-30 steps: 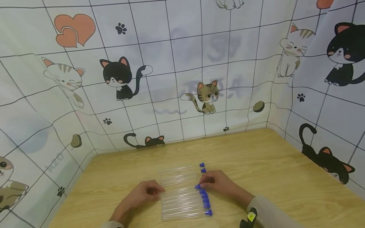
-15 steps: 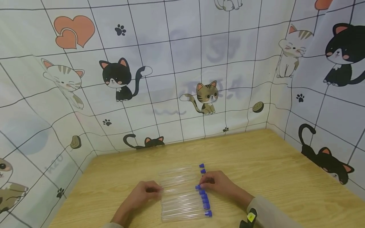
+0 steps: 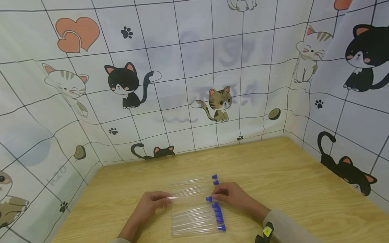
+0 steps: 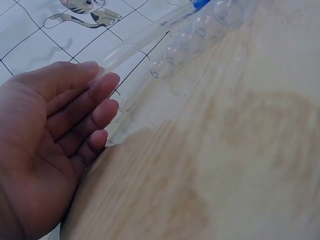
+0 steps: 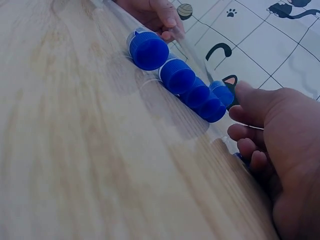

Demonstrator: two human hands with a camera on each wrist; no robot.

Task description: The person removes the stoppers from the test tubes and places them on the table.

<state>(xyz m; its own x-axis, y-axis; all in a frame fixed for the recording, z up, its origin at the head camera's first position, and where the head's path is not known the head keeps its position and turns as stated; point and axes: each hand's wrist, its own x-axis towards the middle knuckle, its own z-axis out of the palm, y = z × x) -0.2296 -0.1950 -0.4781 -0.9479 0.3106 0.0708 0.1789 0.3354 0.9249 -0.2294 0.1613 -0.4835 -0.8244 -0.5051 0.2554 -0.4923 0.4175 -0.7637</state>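
My left hand [image 3: 153, 202] pinches the rounded end of a clear test tube [image 4: 140, 42] between thumb and forefinger, its other fingers loosely bent. At the tube's other end, my right hand [image 3: 232, 194] pinches the blue cap [image 5: 221, 92] with its fingertips. The tube spans the two hands, raised over the table in the left wrist view. Nearer the body lies a row of several clear capped tubes [image 3: 194, 221], side by side, their blue caps [image 5: 151, 51] all to the right. Beyond the hands lie more clear tubes [image 3: 188, 191], partly hidden at their cap ends by the right hand.
Everything lies on a wood-grain table [image 3: 127, 182]. Two blue caps [image 3: 214, 176] show at the right of the far tubes. A white cloth [image 3: 176, 74] printed with cats and grid lines hangs behind and along both sides. The right sleeve [image 3: 288, 226] has a dark strap.
My left hand's fingers have straightened and shifted around the tube end. The held tube and its cap have moved slightly left, away from the near row; the right hand has barely moved.
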